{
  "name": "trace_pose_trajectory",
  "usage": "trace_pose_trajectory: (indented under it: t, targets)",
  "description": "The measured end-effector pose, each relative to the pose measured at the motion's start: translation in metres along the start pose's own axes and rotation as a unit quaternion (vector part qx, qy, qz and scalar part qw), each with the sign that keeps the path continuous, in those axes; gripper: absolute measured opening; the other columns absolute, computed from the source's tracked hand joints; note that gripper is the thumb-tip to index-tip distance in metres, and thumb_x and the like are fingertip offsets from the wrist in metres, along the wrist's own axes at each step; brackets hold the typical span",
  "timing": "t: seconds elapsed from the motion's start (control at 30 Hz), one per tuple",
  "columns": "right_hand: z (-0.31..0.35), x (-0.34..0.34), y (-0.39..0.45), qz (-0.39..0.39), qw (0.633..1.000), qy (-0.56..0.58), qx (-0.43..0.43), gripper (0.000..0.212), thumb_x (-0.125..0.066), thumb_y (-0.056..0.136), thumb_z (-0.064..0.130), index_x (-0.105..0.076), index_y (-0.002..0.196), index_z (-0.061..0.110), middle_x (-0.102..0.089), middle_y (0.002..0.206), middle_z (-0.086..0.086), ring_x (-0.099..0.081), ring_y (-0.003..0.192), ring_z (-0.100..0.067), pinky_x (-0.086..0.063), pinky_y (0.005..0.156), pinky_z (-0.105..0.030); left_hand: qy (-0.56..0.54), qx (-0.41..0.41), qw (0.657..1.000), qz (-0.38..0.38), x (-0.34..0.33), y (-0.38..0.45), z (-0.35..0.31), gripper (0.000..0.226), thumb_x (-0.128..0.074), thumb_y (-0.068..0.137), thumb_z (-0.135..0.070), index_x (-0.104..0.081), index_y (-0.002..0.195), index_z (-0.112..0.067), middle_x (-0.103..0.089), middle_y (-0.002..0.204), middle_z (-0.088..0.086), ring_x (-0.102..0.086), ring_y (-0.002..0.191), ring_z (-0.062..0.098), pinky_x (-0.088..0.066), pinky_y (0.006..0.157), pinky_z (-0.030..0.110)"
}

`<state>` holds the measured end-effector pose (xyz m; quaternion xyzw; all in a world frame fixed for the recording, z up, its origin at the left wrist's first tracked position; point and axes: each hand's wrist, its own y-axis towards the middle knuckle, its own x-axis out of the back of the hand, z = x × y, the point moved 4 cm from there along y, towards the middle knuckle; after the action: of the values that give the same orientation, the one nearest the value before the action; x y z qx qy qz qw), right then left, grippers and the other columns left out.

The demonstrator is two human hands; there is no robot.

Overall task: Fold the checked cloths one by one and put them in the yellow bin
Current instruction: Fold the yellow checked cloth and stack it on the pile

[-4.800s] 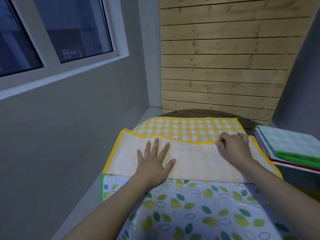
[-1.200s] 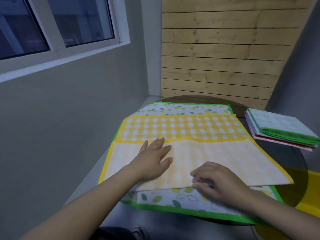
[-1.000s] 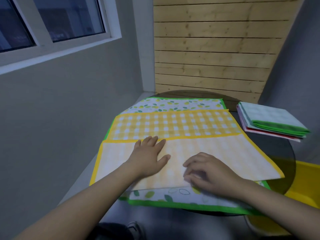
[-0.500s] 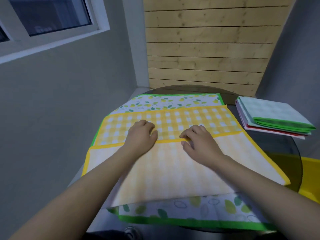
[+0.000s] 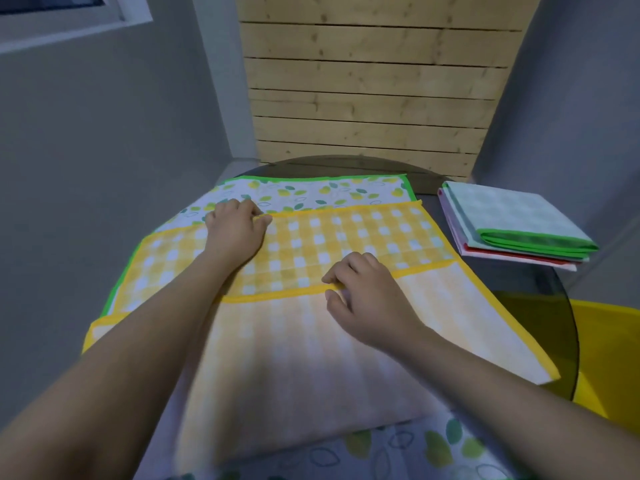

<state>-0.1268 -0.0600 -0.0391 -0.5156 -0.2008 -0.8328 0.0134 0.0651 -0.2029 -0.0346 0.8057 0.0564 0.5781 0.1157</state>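
Two hands are on one yellow checked cloth, which lies spread across the round dark glass table with its near part folded over so the pale underside faces up. The left hand reaches to the far yellow hem, fingers curled down over that edge, thumb tucked at the border; it looks like a pinch on the hem. The right hand sits nearer, at the hem of the folded flap, fingertips curled and nipping that yellow border.

Under the yellow one lies one leaf-print cloth, white with green and yellow leaves and a bright green border, showing beyond the far hem and again at the near edge of the table.

Off to the right on the table, well apart from both hands, is one stack of folded cloths: a pale green checked one with a green hem on top, and a red edge showing beneath it. How many are in the stack I cannot tell for sure.

One yellow bin stands low at the right, just beyond the table's rim, partly seen through the glass. What it holds does not show.

Behind the table runs a wooden plank wall; a window corner sits top left. No writing or labels can be read anywhere.
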Motion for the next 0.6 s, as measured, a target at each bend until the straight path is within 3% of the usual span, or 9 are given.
trace_pose_trajectory:
  t: [0.17,0.27,0.37,0.5,0.6]
  targets:
    - [0.003,0.003,-0.001,0.0,1.0,-0.016,-0.002,0.037,-0.037,0.081,0.034,-0.064,0.098,0.014,-0.057,0.093,0.0,-0.052,0.09,-0.021,-0.046,0.08,-0.034,-0.042,-0.048,0.997,-0.049,0.031,-0.007,-0.016,0.027,-0.046,0.095,-0.03,-0.058,0.099,-0.006,-0.055,0.102,0.015,-0.05,0.103,0.037,-0.035,0.088,0.04]
    - [0.006,0.008,-0.004,-0.027,0.999,-0.024,0.003,0.034,-0.04,0.079,0.029,-0.065,0.094,0.013,-0.058,0.087,-0.003,-0.057,0.082,-0.025,-0.05,0.073,-0.036,-0.035,-0.084,0.993,-0.07,0.065,-0.018,-0.03,0.026,-0.048,0.095,-0.03,-0.057,0.094,-0.006,-0.063,0.091,0.016,-0.055,0.089,0.039,-0.032,0.073,0.035]
    - [0.018,0.02,-0.008,-0.078,0.993,-0.078,0.034,0.027,-0.046,0.078,0.023,-0.065,0.095,0.015,-0.059,0.086,-0.003,-0.058,0.078,-0.027,-0.047,0.067,-0.034,-0.025,-0.137,0.986,-0.096,0.102,-0.037,-0.04,0.023,-0.053,0.093,-0.031,-0.062,0.089,-0.01,-0.068,0.085,0.012,-0.06,0.087,0.036,-0.034,0.073,0.033]
    - [0.044,0.057,-0.011,-0.216,0.968,-0.084,0.1,0.032,-0.048,0.078,0.022,-0.061,0.106,0.014,-0.061,0.097,-0.007,-0.047,0.091,-0.023,-0.034,0.076,-0.032,-0.012,-0.172,0.98,-0.101,0.14,-0.076,-0.049,0.021,-0.056,0.09,-0.037,-0.066,0.086,-0.019,-0.071,0.08,0.003,-0.064,0.084,0.03,-0.04,0.079,0.035]
    - [0.055,0.082,-0.014,-0.263,0.955,-0.073,0.12,0.039,-0.049,0.08,0.024,-0.056,0.117,0.014,-0.059,0.116,-0.009,-0.043,0.107,-0.023,-0.031,0.089,-0.034,-0.019,-0.191,0.977,-0.097,0.161,-0.111,-0.052,0.029,-0.05,0.084,-0.046,-0.067,0.081,-0.022,-0.07,0.076,-0.004,-0.065,0.078,0.025,-0.044,0.075,0.035]
